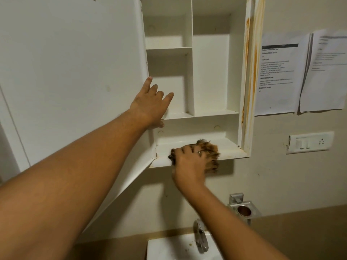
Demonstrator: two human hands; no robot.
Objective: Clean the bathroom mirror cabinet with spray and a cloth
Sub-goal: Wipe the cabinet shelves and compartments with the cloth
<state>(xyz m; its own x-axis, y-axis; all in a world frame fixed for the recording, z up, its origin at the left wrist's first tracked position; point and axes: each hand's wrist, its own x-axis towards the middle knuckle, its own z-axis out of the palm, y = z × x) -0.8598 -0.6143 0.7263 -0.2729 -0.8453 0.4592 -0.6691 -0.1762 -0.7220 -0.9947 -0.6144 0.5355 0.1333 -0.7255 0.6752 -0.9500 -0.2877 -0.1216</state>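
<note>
Brown cloth, 5 o'clock: mostly covered by my right hand, which grips it; only frayed edges show. Printed sheets, 3 o'clock: text too blurred to read, and the far sheet runs off the right edge. Mirror cabinet, 12 o'clock: top cut off. Its door, 9 o'clock: cut at top and left. Washbasin, 6 o'clock: cut by the lower edge. Metal holder, 5 o'clock: partly behind my right forearm. My left hand: palm unseen; I cannot tell whether it touches the door.

Two hands, one cloth, one cabinet, two sheets, one tap.
</note>
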